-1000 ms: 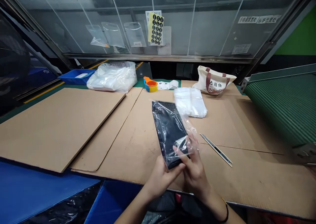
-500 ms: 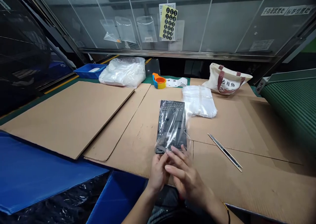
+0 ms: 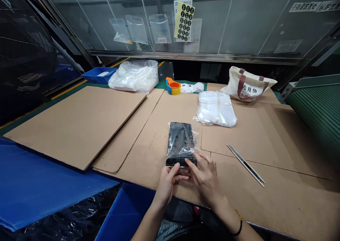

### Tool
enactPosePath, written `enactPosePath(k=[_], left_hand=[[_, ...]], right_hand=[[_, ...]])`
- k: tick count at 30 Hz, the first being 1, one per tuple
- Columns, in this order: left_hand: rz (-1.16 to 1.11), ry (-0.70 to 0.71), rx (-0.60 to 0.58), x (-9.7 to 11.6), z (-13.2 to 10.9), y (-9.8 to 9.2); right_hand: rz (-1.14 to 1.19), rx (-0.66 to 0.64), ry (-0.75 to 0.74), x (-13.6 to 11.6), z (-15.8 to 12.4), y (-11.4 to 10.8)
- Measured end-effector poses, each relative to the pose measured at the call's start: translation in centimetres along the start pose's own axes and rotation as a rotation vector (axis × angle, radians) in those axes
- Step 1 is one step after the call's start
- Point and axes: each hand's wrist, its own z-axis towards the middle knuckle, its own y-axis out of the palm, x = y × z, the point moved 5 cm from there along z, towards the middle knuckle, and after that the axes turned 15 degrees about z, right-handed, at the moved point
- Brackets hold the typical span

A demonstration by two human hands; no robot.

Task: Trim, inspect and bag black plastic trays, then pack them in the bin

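The fingers [image 3: 192, 162] of the left hand [image 3: 166, 180] and right hand [image 3: 206, 175] cover the near end of the bagged black part [image 3: 181, 142], and the green conveyor [image 3: 316, 110] is cut off by the right edge.

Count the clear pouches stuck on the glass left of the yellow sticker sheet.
3, in a row: left pouch, middle pouch, and right pouch nearest the yellow sticker sheet. Others may hide behind it.
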Motion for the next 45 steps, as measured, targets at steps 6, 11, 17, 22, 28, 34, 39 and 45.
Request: enactPosePath(k=[6,11,17,22,28,34,39,45], left_hand=[[0.237,0.061,0.116,0.7,-0.1,-2.8],[0.791,0.348,0.252,3.4,0.0,-4.1],[1.108,0.542,0.246,4.8,1.4,-2.5],[1.234,0.612,0.240,5.1,2.1,-2.7],[1.338,0.743,0.474,5.1,0.6,-3.9],[1.602,0.622,0.522,3.8,0.9,-4.1],[1.420,0.864,0.675,5.3,-0.1,-3.7],[1.204,0.908,0.559,5.5,-1.1,-3.6]], right_hand=[[0.020,-0.013,-0.005,0.6,-0.2,0.2],[0.031,-0.038,-0.021,0.7,-0.5,0.8],[0.006,-0.017,-0.058,0.8,-0.5,0.7],[0.000,-0.005,-0.039,0.7,-0.5,0.4],[0.003,0.027,-0.025,0.2,-0.3,0.1],[-0.001,0.042,-0.018,0.4,-0.3,-0.1],[-0.015,0.029,-0.020,0.5,-0.4,0.3],[-0.031,0.029,-0.014,0.7,-0.4,0.6]])
